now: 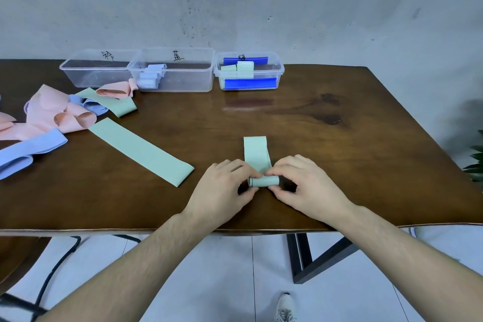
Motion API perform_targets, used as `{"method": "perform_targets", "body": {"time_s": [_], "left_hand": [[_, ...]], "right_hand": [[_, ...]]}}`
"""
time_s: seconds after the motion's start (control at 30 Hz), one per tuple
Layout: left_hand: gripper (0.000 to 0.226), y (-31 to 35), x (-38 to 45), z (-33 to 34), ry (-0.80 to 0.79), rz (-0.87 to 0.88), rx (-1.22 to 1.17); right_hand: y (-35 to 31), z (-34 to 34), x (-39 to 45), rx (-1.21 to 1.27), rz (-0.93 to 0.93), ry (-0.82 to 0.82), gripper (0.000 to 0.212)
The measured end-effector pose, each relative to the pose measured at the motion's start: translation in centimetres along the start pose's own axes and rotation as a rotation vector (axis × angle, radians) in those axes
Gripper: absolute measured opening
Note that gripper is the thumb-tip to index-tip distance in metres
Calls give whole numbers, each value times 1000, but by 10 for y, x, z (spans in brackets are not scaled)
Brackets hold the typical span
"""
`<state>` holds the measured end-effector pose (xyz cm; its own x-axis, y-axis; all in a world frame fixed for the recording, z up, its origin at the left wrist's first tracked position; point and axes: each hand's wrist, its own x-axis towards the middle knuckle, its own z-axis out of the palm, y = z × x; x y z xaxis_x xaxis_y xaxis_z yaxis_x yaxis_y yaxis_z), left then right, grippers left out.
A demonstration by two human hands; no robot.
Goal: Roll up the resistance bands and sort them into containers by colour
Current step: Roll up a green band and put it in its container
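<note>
A pale green band (pixel 255 151) lies on the brown table (pixel 339 154), its near end wound into a small roll (pixel 264 181). My left hand (pixel 224 185) pinches the roll's left end and my right hand (pixel 303 183) pinches its right end. Another green band (pixel 141 150) lies flat to the left. Pink, blue and green bands (pixel 52 115) are heaped at the far left. Three clear containers stand at the back: the left one (pixel 78 70) holds nothing, the middle one (pixel 198 70) holds rolled blue bands, the right one (pixel 277 70) holds rolled green bands.
The table's front edge (pixel 104 230) runs just below my wrists. A grey wall stands behind the containers. A green plant (pixel 475 162) shows at the right edge. Below the table are a dark metal leg (pixel 300 256), white floor tiles and a shoe (pixel 286 307).
</note>
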<state>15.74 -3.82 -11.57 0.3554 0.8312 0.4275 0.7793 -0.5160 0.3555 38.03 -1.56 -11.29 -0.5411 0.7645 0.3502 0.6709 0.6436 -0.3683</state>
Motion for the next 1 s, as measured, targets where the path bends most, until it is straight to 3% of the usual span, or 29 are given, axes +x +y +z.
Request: {"method": "perform_targets", "body": {"time_s": [0.47,0.7,1.0], "left_hand": [[24,3,-10,4,-17,-41,-6],[31,0,-7,5,-31,-74,-14],[25,1,-6,5,-6,-62,16]], "right_hand": [[-6,-4,-12,-9,18,1,35],[-5,-4,-5,28,44,-5,26],[-3,-4,-2,39,47,-13,28]]}}
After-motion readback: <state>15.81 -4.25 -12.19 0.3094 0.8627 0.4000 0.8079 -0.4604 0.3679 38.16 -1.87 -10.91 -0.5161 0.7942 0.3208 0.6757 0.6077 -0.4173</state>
